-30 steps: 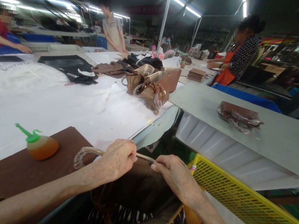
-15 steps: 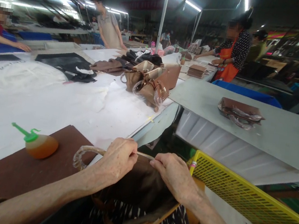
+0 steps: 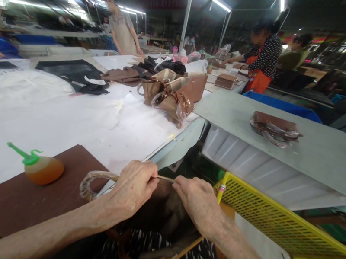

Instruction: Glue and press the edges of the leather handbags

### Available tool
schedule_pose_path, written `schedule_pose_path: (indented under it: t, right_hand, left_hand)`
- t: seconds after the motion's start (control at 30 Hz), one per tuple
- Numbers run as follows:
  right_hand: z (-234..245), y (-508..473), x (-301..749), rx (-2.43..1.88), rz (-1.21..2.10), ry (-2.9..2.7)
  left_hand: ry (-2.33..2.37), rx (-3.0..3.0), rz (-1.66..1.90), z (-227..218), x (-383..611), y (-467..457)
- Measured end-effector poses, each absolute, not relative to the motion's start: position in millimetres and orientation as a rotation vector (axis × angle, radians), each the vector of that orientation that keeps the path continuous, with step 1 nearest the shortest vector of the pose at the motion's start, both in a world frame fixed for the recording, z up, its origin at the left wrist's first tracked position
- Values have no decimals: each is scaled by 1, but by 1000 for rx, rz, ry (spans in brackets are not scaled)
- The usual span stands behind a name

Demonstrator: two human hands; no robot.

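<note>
We sit at the corner of the white tabletop, the yellow basket close on our right; bare white surface lies beyond the bottle of orange liquid. Over our lap we have the open brown bag, left hand and right hand each closed in a pinching grip on its rim, a short stretch showing between. Since a second ago our hold stays put; the orange-aproned co-worker reaches farther out.

There's room between the squeeze bottle and brown handbags; beside the right hand, a yellow basket blocks the way.
</note>
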State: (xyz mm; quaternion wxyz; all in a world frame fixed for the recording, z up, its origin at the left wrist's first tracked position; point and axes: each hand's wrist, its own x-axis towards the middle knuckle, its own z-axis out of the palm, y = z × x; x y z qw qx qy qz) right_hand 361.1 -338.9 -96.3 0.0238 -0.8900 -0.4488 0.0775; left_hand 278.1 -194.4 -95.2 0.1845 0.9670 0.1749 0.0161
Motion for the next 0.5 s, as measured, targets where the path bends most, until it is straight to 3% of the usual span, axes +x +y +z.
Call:
schedule_pose_path:
  t: [0.5]
  right_hand:
    - [-95,-338,363,-2746,280,-1352]
  left_hand:
    - [521,2742,120,-102,277,-194]
